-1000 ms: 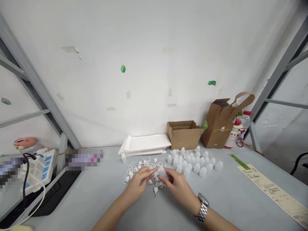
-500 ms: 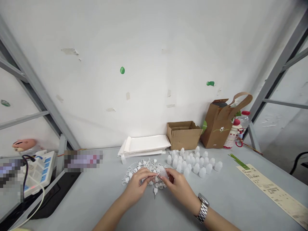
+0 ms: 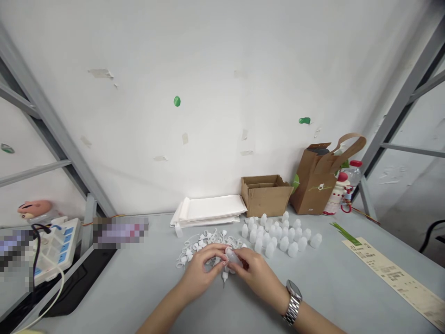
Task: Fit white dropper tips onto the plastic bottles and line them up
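Observation:
In front of me, a small translucent plastic bottle (image 3: 233,256) lies tilted between my two hands. My right hand (image 3: 255,268) is closed around its body, with a metal-band watch on the wrist. Thumb and fingertips of my left hand (image 3: 202,268) pinch its left end; any small part between them is hidden. Beneath and behind the hands spreads a pile of small white caps with loop straps (image 3: 189,253), partly covered by my fingers. One white cap with a thin tip (image 3: 225,277) lies just nearer to me.
Several translucent bottles (image 3: 292,249) stand at the right, and one bottle (image 3: 178,230) stands at the left. Behind are white sheets (image 3: 213,208), an open cardboard box (image 3: 267,202) and a brown paper bag (image 3: 311,190). A power strip (image 3: 55,250) lies far left, a printed paper strip (image 3: 392,273) right.
The bottle has turned so that its narrow end points up and left. My left fingers have moved from beside it onto that end.

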{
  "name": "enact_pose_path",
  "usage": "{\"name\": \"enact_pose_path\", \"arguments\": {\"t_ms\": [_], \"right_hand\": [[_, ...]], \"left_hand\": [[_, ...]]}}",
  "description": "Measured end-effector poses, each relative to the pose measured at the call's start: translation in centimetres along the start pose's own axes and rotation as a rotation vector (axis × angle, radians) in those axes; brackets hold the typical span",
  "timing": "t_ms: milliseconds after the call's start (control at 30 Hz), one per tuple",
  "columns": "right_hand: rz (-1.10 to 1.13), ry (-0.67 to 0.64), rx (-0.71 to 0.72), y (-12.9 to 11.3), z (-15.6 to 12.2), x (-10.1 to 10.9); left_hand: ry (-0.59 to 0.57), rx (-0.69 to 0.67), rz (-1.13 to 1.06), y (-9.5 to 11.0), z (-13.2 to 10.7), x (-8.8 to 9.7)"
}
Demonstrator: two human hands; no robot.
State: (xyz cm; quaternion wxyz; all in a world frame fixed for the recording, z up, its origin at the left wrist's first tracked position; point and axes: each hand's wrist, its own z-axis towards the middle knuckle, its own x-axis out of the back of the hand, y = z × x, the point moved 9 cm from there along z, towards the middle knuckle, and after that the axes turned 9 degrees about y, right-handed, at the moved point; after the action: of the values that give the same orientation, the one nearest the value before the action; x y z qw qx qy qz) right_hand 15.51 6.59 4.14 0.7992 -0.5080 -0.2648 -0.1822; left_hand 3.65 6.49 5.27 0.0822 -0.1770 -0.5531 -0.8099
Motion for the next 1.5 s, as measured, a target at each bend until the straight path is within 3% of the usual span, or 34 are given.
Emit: {"name": "enact_pose_path", "arguments": {"t_ms": [200,367,600,767,900,1133,1500], "right_hand": [[0.084,0.046,-0.094,0.2,0.2,0.5],[0.254,-0.03,-0.135,0.0,0.1,-0.1],[0.362,-0.061,-0.13,-0.2,0.1,-0.7],[0.246,0.014,-0.155,0.3,0.0,-0.1],[0.139,0.093,-0.073,-0.2,-0.2,0.6],[0.043,0.11,-0.049,-0.1,-0.8,0.3],[-0.049,0.14,0.024,-0.6,-0.9,0.0]], "left_hand": [[0.084,0.124,-0.201,-0.1,-0.4,0.3],[0.141,0.208,-0.407,-0.2,-0.5,0.3],[0.147,0.223,-0.359,-0.5,0.0,0.7],[0.102,0.177,-0.418,0.4,-0.1,0.8],[0.146,0.211,-0.491,0.1,-0.1,0.9],[0.132,0.254,-0.486,-0.9,0.1,0.1],[0.21,0.357,-0.532,-2.0,0.0,0.0]]}}
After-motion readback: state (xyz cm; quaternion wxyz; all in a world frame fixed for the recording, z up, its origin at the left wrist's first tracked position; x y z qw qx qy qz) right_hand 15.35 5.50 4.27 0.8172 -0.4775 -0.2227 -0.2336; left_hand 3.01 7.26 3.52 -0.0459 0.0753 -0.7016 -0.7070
